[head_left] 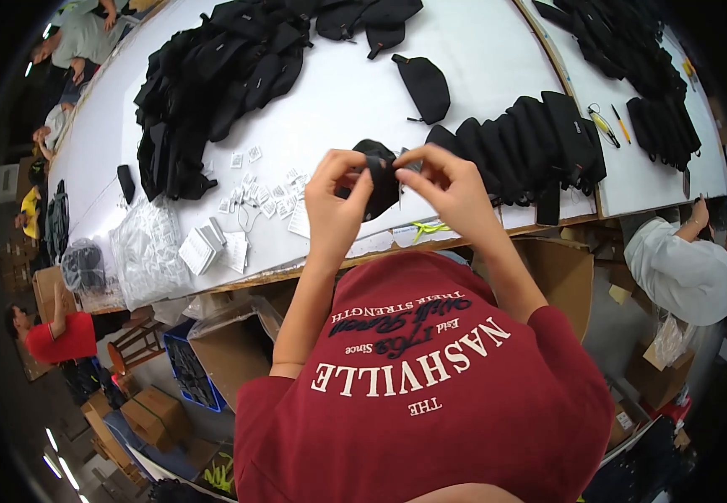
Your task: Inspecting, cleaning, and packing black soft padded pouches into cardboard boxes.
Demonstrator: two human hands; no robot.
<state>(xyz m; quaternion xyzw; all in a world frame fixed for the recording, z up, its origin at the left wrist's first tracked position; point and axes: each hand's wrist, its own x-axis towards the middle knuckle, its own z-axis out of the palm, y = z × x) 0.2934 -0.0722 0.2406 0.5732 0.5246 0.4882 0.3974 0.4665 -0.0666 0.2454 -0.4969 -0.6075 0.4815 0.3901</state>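
Black fabric pouch [378, 180] (soft, rounded) between both hands [397, 197]

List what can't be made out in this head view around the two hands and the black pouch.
- Black pouch: its middle is covered by the left hand and right hand, head view.
- Whatever the right hand's fingertips pinch: too small to tell.
- Small white tags on the table: print too small.
- Black bag pile: single bags merge together.

Bare white table [355, 92] between black bag heap [212, 75] and overlapped bag row [531, 142], paper tags [259, 197] alongside.
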